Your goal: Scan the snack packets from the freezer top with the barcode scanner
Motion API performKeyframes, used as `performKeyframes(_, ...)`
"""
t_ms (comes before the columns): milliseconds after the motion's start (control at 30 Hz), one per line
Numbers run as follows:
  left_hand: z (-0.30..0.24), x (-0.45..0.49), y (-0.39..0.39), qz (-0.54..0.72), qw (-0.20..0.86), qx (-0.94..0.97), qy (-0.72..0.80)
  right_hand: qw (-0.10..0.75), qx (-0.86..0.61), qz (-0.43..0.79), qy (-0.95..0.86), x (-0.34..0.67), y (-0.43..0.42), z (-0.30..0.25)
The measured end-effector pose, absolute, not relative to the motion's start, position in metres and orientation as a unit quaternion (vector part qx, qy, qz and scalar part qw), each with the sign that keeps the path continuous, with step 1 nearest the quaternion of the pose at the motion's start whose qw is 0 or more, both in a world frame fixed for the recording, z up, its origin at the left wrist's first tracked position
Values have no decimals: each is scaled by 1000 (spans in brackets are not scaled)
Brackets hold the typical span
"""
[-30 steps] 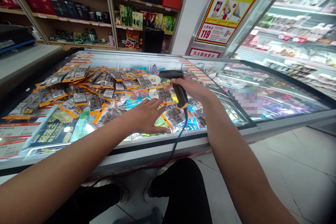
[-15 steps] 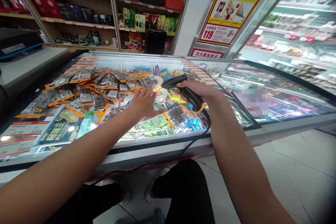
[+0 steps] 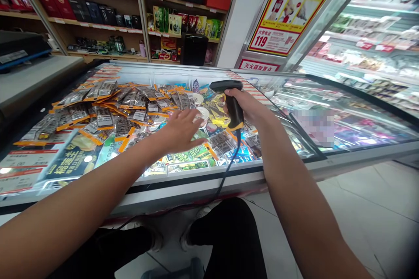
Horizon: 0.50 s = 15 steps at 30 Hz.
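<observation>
My right hand (image 3: 248,103) is wrapped round the grip of a black and yellow handheld barcode scanner (image 3: 234,111), held upright above a glass-topped chest freezer (image 3: 196,179). Its cable hangs over the freezer's front edge. My left hand (image 3: 183,130) is open, palm down with fingers spread, over the glass and right of a heap of small clear packets with orange edges (image 3: 104,117). Dark contents and white barcode labels show on them. Another such packet (image 3: 223,143) lies right of my left hand, below the scanner. What lies under my left palm is hidden.
Frozen goods, including round white lids (image 3: 203,115), show through the glass. A counter (image 3: 39,78) stands at the left. Behind are shelves (image 3: 98,26) of boxes and a fire poster (image 3: 281,13). An open chilled display (image 3: 363,43) stands at the right.
The scanner has swung more upright, its head moving right and up. A packet at the right, below my right wrist, shows more fully. My left hand has shifted slightly, staying spread.
</observation>
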State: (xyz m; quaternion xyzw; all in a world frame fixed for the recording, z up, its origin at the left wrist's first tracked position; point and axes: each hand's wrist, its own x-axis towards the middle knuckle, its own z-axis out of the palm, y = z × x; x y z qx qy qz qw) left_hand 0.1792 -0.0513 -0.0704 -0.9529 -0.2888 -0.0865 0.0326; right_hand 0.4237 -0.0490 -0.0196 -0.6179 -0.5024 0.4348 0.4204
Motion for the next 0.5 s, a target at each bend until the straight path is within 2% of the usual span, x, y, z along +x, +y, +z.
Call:
performKeyframes(133,-73,185,-67,-59,-27,-992,-112,484,-618,413,-462,423,-44,-21)
performKeyframes(233,-76,191,-75,-64,22,-990,-122,510,-601,419,-451,423,-43,-21)
performKeyframes(500,-73,190,-61,-82,161,-963,-202,503,-600,424,-455,421,-46,-19)
